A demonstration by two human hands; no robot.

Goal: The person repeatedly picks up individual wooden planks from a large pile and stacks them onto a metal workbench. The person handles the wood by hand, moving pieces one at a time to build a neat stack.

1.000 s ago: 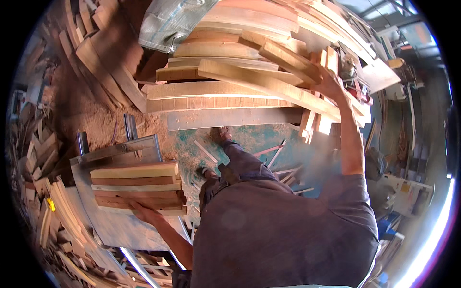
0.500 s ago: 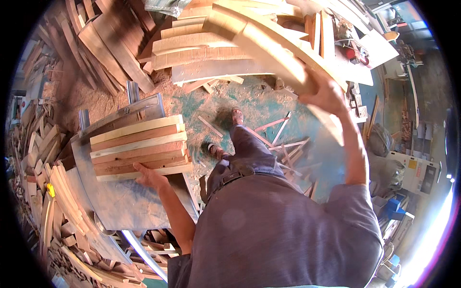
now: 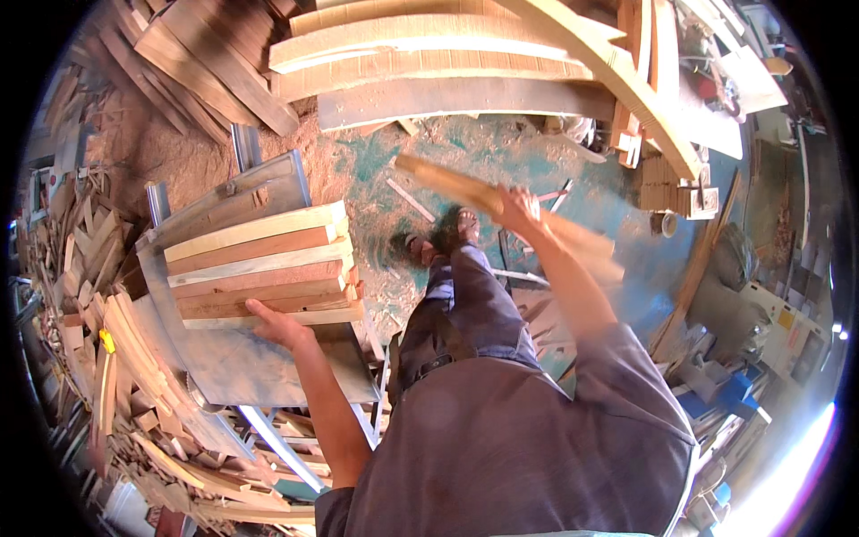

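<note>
Boards point(image 3: 447, 182) in clenched right hand point(image 3: 521, 215), left hand point(image 3: 284, 329) loose against strips point(image 3: 259, 261), curved beams point(image 3: 429, 70) beyond

The desk point(image 3: 264, 367) is smooth, smudged metal; the stacked strips point(image 3: 259, 262) are bare, matt wood; the shirt point(image 3: 510, 447) is creased matt cloth

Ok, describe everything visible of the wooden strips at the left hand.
The wooden strips lie lengthwise alongside one another on a grey, metal-looking table. They look like bare sawn wood, some pale cream, others reddish brown, with uneven right ends slanting slightly away from the person. The left hand touches their near side; their undersides are hidden.
</note>
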